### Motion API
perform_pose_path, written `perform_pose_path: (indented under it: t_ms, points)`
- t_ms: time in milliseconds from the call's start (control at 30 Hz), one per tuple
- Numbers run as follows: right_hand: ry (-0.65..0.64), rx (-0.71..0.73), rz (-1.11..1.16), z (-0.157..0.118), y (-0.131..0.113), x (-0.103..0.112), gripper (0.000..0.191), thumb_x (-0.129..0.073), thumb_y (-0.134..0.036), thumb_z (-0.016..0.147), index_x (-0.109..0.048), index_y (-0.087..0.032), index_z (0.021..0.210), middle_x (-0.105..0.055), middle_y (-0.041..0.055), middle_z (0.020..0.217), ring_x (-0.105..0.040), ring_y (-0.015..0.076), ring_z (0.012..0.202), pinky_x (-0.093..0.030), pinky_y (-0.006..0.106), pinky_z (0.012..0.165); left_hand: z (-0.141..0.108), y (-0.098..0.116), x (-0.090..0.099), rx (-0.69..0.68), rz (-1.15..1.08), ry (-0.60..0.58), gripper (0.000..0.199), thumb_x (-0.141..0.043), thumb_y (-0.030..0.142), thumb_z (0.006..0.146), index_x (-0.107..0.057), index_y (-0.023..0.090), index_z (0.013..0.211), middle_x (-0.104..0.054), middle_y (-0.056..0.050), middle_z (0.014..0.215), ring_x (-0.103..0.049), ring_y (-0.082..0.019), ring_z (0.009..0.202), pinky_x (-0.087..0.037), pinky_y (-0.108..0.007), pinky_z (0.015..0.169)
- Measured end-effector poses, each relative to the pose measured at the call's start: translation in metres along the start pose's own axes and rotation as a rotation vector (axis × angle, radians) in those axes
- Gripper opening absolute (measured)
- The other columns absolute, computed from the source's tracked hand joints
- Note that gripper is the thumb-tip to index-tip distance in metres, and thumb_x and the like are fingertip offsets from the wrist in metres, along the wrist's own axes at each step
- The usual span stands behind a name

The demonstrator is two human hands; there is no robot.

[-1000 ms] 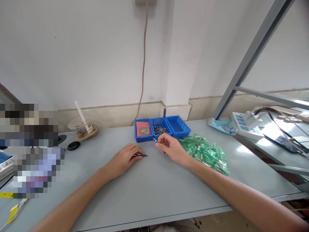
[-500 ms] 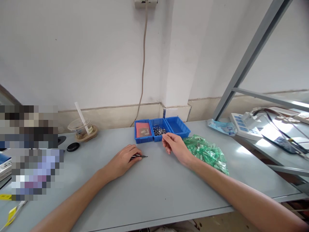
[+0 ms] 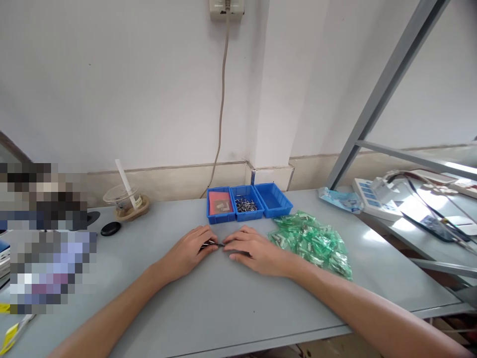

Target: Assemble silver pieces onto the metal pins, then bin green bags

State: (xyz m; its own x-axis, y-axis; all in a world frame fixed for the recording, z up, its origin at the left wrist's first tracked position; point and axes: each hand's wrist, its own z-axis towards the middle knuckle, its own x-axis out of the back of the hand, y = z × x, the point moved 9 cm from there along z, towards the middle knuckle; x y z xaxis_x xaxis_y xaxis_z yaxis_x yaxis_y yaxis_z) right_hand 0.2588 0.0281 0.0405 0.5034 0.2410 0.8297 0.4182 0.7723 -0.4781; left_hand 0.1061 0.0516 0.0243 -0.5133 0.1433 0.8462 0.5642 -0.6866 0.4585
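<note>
My left hand (image 3: 189, 252) rests on the grey table with its fingers closed around several thin, dark metal pieces (image 3: 207, 244). They look like small pins or screws; their exact kind is too small to tell. Just right of it, my right hand (image 3: 257, 250) lies low over the table, its thumb apart from the other fingers. Its fingertips meet the pointed end of the pieces. Behind the hands, the middle blue bin (image 3: 249, 215) holds a heap of small metal parts (image 3: 245, 204).
A left blue bin (image 3: 221, 219) holds a red packet (image 3: 216, 199); a right blue bin (image 3: 274, 199) stands beside the others. Green plastic bags (image 3: 316, 243) lie by my right forearm. Further left are a black oval object (image 3: 111, 228) and a clear cup (image 3: 121, 196) with a straw.
My right hand has come down and left from the front of the middle bin to the left hand's fingertips, its pinch loosening. My left hand has stayed almost in place.
</note>
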Motion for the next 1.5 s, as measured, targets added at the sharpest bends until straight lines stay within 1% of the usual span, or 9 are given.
perform_pose_path:
  t_ms: [167, 267, 467, 600, 867, 1067, 1200, 1333, 1500]
  points:
    - [0.018, 0.027, -0.023, 0.002, 0.002, 0.002, 0.033, -0.048, -0.029, 0.111, -0.072, -0.026, 0.133, -0.072, 0.0059, 0.132, -0.058, 0.0237, 0.117, -0.046, 0.041, 0.107, 0.000, 0.000, 0.000, 0.001, -0.002, 0.005, 0.017, -0.049, 0.036, 0.110, -0.062, 0.024, 0.109, -0.065, -0.004, 0.106, -0.060, -0.021, 0.098, -0.050, -0.036, 0.087]
    - [0.020, 0.046, -0.035, 0.002, 0.002, -0.001, 0.031, -0.050, -0.029, 0.110, -0.074, -0.028, 0.130, -0.071, 0.0051, 0.133, -0.057, 0.0236, 0.120, -0.045, 0.041, 0.109, 0.001, 0.001, 0.001, -0.007, -0.012, 0.010, 0.017, -0.049, 0.035, 0.110, -0.063, 0.024, 0.109, -0.065, -0.004, 0.105, -0.060, -0.021, 0.098, -0.051, -0.036, 0.087]
    - [0.022, 0.048, -0.051, 0.002, -0.001, -0.005, 0.034, -0.048, -0.027, 0.111, -0.070, -0.029, 0.137, -0.070, 0.0054, 0.134, -0.057, 0.0234, 0.121, -0.045, 0.040, 0.110, 0.002, 0.004, 0.003, -0.030, -0.043, 0.019, 0.019, -0.049, 0.037, 0.110, -0.063, 0.024, 0.108, -0.066, -0.004, 0.104, -0.060, -0.021, 0.096, -0.051, -0.036, 0.085]
    - [0.014, 0.059, -0.069, 0.003, -0.004, -0.006, 0.034, -0.046, -0.023, 0.111, -0.072, -0.025, 0.134, -0.070, 0.0075, 0.133, -0.056, 0.0247, 0.123, -0.045, 0.042, 0.110, 0.001, 0.005, 0.003, -0.021, -0.041, 0.009, 0.017, -0.049, 0.035, 0.110, -0.063, 0.024, 0.109, -0.066, -0.004, 0.105, -0.060, -0.021, 0.097, -0.051, -0.035, 0.087]
    - [0.037, 0.065, -0.078, 0.004, -0.004, -0.005, 0.035, -0.045, -0.020, 0.110, -0.074, -0.024, 0.129, -0.072, 0.0088, 0.127, -0.059, 0.0239, 0.118, -0.048, 0.042, 0.107, 0.001, 0.004, 0.004, -0.013, -0.045, 0.021, 0.017, -0.050, 0.035, 0.109, -0.063, 0.024, 0.108, -0.067, -0.004, 0.105, -0.061, -0.021, 0.096, -0.051, -0.036, 0.087]
    - [0.032, 0.089, -0.112, 0.005, -0.005, -0.008, 0.033, -0.046, -0.022, 0.110, -0.074, -0.025, 0.128, -0.069, 0.0069, 0.137, -0.057, 0.0245, 0.124, -0.045, 0.042, 0.109, 0.001, 0.002, 0.004, 0.001, -0.057, 0.021, 0.017, -0.050, 0.034, 0.109, -0.063, 0.024, 0.107, -0.067, -0.003, 0.105, -0.062, -0.021, 0.097, -0.051, -0.035, 0.087]
    - [0.022, 0.091, -0.120, 0.006, -0.007, -0.009, 0.037, -0.041, -0.023, 0.112, -0.072, -0.023, 0.132, -0.071, 0.0078, 0.135, -0.058, 0.0244, 0.123, -0.046, 0.043, 0.107, 0.001, 0.001, 0.002, 0.004, -0.070, 0.014, 0.017, -0.051, 0.035, 0.109, -0.063, 0.024, 0.108, -0.066, -0.004, 0.106, -0.061, -0.021, 0.098, -0.051, -0.036, 0.088]
    - [0.010, 0.079, -0.129, 0.006, -0.007, -0.010, 0.036, -0.043, -0.022, 0.111, -0.072, -0.026, 0.133, -0.069, 0.0075, 0.136, -0.057, 0.0247, 0.124, -0.046, 0.043, 0.107, 0.000, 0.002, 0.002, 0.005, -0.076, 0.002, 0.015, -0.050, 0.034, 0.110, -0.062, 0.025, 0.109, -0.065, -0.003, 0.107, -0.060, -0.020, 0.098, -0.049, -0.036, 0.089]
    - [0.019, 0.076, -0.125, 0.005, -0.006, -0.010, 0.034, -0.045, -0.020, 0.110, -0.074, -0.024, 0.126, -0.068, 0.0075, 0.135, -0.056, 0.0246, 0.122, -0.047, 0.042, 0.106, 0.001, 0.004, 0.002, -0.001, -0.081, -0.003, 0.012, -0.051, 0.030, 0.109, -0.061, 0.025, 0.109, -0.065, -0.002, 0.107, -0.059, -0.020, 0.099, -0.049, -0.035, 0.090]
